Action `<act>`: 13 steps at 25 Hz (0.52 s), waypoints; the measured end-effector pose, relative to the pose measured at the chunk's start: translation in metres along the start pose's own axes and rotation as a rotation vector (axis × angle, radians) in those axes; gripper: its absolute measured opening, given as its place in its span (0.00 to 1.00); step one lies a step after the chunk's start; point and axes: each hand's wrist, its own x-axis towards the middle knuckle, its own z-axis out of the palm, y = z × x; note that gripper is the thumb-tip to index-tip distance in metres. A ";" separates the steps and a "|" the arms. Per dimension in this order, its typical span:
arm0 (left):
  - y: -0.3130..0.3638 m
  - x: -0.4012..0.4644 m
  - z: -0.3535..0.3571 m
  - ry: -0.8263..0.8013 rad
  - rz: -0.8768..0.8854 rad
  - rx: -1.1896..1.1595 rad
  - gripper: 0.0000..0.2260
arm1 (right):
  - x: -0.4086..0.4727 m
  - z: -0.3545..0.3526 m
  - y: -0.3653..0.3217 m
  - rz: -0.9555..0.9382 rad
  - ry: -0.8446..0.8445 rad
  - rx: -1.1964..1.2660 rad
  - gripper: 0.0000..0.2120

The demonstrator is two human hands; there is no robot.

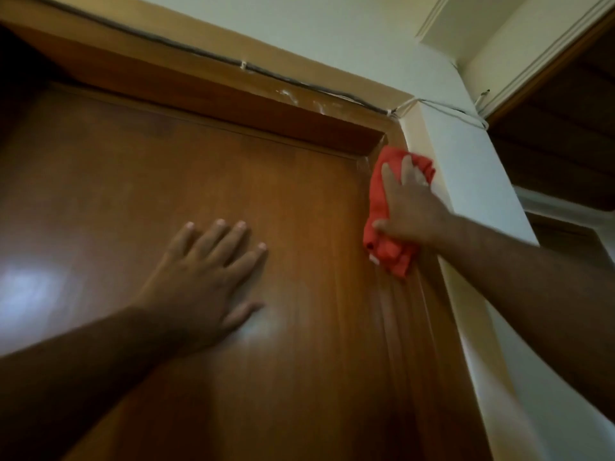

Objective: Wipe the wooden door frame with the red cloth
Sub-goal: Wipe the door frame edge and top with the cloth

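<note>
The wooden door frame (pixel 409 311) runs up the right side of a brown door (pixel 139 201) and across its top. My right hand (pixel 411 207) presses a bunched red cloth (pixel 379 194) flat against the frame's right upright, just below the upper right corner. The cloth sticks out above and below my palm. My left hand (pixel 206 277) lies flat on the door panel with fingers spread and nothing in it.
A grey cable (pixel 199 51) runs along the top of the frame, tied with white cord near the corner. A white wall column (pixel 466 168) stands right of the frame. A dark wooden opening (pixel 565 134) lies at the far right.
</note>
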 end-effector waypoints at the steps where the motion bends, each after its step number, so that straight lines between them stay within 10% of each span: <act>1: -0.025 0.000 0.000 0.008 -0.067 0.024 0.35 | 0.028 -0.005 -0.001 0.010 0.045 0.040 0.47; 8: -0.112 -0.020 0.020 0.030 -0.386 0.005 0.36 | 0.115 -0.026 -0.012 0.123 0.225 0.400 0.24; 13: -0.113 -0.022 0.015 0.042 -0.364 -0.045 0.37 | 0.113 -0.035 -0.132 -0.176 0.334 0.409 0.18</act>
